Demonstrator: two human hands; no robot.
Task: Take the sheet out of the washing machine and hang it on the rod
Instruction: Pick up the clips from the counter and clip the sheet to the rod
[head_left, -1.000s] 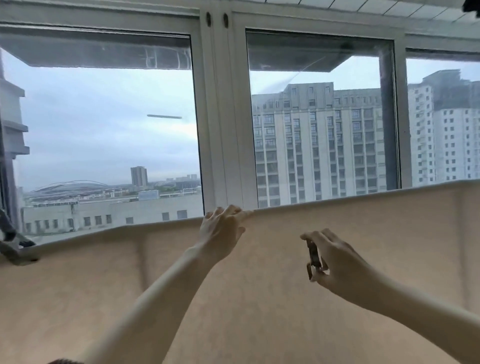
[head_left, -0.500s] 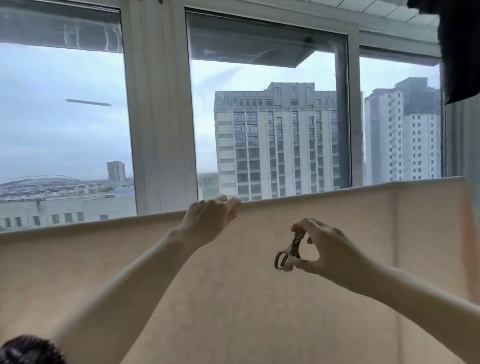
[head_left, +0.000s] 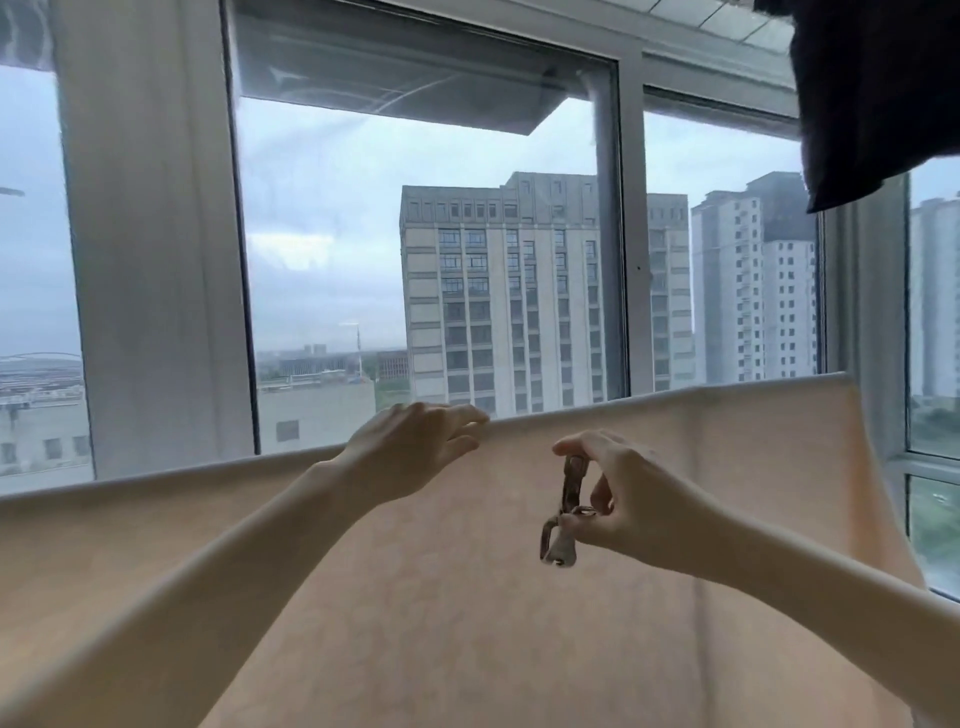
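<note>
A pale peach, matte woven sheet (head_left: 467, 597) hangs draped over a straight horizontal line, its folded top edge running from about 9 o'clock up toward 3 o'clock across the view; the rod itself is hidden under the fold. The cloth falls flat and smooth, with one faint vertical crease near its right side, and fills the whole lower half of the view from 4 to 8 o'clock. Its right edge slants down toward 4 o'clock.

The left hand (head_left: 415, 454) reaches up from 7 o'clock on a bare forearm, and its fingers, only loosely bent, lie on the sheet's top edge just above centre; whether they pinch the fold cannot be told. The right hand (head_left: 628, 504) comes in from 4 o'clock and stands in front of the cloth, just right of centre, apart from the top edge. Its thumb and fingers pinch a small brown-and-grey clothes peg (head_left: 563, 512) with a metal spring loop, held roughly upright with its lower end pointing down.

Behind, at 12 o'clock, stands a large glass window in pale grey metal frames (head_left: 150, 249), smooth and vertically ribbed. Through the panes show a beige high-rise block (head_left: 498, 296) with a grid of windows and a cloudy sky. At 1 o'clock, in the upper corner, hangs a dark, fuzzy garment (head_left: 878, 88).
</note>
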